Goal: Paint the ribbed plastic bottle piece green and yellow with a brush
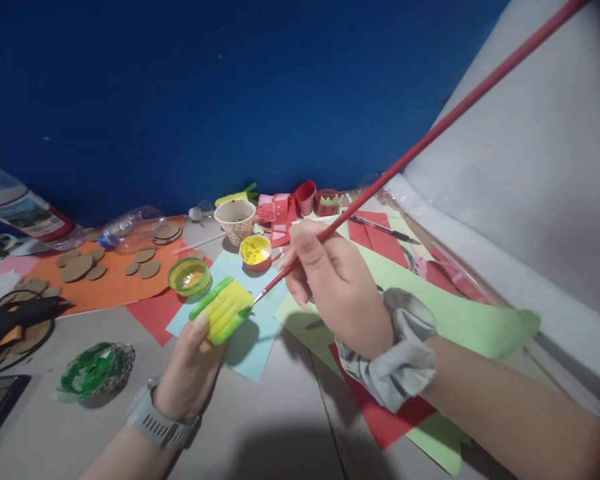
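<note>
At lower left lay green paint [87, 371]. Left of centre, the left hand [193, 360] pinched the yellow piece [227, 305], its green edge [230, 327] touching the brush [430, 139] that the right hand [345, 293] gripped. Edge painting seemed in hand; a further stroke probably called for steadiness.

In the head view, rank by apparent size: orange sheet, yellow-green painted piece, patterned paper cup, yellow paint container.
1. Orange sheet
2. Yellow-green painted piece, perhaps enlarged by nearness to the camera
3. Patterned paper cup
4. Yellow paint container
</note>
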{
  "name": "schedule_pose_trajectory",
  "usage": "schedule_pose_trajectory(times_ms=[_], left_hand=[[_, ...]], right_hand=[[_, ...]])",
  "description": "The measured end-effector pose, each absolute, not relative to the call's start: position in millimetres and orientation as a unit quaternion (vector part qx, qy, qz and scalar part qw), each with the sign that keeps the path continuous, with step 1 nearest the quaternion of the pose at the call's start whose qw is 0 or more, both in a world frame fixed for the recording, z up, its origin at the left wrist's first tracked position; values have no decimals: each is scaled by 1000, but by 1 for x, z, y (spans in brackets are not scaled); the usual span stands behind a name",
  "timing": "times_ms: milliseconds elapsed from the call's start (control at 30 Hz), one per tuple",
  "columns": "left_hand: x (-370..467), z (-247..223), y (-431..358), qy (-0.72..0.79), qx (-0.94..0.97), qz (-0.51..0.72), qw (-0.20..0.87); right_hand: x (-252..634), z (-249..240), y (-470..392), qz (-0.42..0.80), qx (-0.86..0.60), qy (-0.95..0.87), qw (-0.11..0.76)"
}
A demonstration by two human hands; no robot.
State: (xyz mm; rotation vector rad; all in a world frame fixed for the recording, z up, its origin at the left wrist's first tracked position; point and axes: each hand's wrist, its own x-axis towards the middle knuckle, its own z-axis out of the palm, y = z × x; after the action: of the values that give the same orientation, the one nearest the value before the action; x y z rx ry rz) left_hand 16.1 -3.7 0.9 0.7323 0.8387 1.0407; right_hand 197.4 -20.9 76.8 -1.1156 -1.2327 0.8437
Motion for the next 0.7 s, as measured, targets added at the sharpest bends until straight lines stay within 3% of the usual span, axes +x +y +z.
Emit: schedule_pose_trajectory(times_ms=[467,700], left_hand=[[12,-3,3,297,305,498,755],[7,-11,3,268,352,476,760]], right_hand=[[200,76,-18,386,-449,-517,618],[198,80,-18,507,-360,-433,653]])
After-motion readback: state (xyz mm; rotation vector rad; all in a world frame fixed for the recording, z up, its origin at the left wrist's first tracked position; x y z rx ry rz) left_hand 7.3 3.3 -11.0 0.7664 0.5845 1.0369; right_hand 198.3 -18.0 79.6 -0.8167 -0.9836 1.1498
